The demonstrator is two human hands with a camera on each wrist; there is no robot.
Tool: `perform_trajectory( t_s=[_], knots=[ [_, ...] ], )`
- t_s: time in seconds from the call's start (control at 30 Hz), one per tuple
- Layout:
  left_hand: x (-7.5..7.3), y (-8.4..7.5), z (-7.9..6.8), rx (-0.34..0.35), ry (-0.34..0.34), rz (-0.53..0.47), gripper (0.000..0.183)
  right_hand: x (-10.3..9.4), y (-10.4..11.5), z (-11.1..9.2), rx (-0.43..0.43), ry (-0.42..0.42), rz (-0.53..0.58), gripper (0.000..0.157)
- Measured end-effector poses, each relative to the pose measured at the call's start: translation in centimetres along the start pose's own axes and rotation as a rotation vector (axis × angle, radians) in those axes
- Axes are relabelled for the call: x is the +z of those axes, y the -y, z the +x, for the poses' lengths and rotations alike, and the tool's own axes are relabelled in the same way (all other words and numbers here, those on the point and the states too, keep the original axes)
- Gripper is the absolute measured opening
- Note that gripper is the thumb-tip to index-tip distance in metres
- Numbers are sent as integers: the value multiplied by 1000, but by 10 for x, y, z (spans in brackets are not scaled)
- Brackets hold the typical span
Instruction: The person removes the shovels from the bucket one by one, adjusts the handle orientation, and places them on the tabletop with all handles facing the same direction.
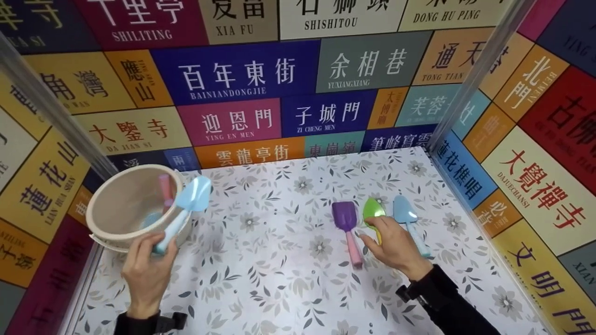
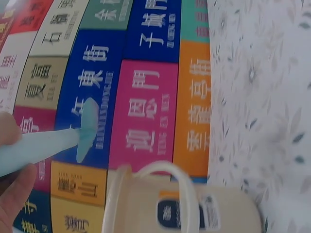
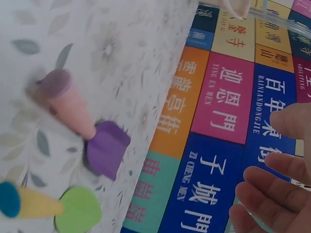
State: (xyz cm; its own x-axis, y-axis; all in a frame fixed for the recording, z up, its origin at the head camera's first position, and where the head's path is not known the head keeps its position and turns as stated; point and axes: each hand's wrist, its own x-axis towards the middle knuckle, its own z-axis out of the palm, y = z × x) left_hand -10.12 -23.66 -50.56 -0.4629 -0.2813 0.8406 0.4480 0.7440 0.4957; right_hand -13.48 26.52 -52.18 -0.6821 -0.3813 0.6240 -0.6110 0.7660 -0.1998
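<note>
My left hand (image 1: 148, 270) grips the handle of a light blue toy shovel (image 1: 195, 193), blade up, beside the beige bucket (image 1: 103, 223). In the left wrist view the shovel (image 2: 48, 145) points past the bucket (image 2: 233, 206). Inside the bucket lie a pink piece (image 1: 165, 186) and something blue, partly hidden. My right hand (image 1: 396, 246) hovers by a green toy shovel (image 1: 372, 209) with a yellow handle, partly covering it. The right wrist view shows the hand (image 3: 277, 194) with spread fingers, apart from the green shovel (image 3: 78, 211); nothing is held.
A purple shovel (image 1: 344, 216) with a pink handle lies left of the green one. Another light blue shovel (image 1: 404, 211) lies to its right. The floral tabletop (image 1: 279, 279) is enclosed by walls (image 1: 242, 74) with coloured sign panels at the back and sides.
</note>
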Motion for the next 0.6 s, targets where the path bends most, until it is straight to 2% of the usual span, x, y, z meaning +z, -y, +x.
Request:
perform_trajectory(
  t_s=[0.13, 0.33, 0.5, 0.6],
  knots=[
    [22, -15, -11, 34, 28, -33, 21, 9, 10, 13, 56, 1, 126, 34],
    [56, -36, -27, 170, 42, -86, 15, 26, 25, 34, 175, 20, 330, 28],
    [80, -53, -39, 289, 46, -99, 29, 37, 37, 51, 366, 84, 504, 24],
    [93, -64, -45, 352, 46, -126, 29, 44, 44, 59, 481, 128, 591, 25]
  ],
)
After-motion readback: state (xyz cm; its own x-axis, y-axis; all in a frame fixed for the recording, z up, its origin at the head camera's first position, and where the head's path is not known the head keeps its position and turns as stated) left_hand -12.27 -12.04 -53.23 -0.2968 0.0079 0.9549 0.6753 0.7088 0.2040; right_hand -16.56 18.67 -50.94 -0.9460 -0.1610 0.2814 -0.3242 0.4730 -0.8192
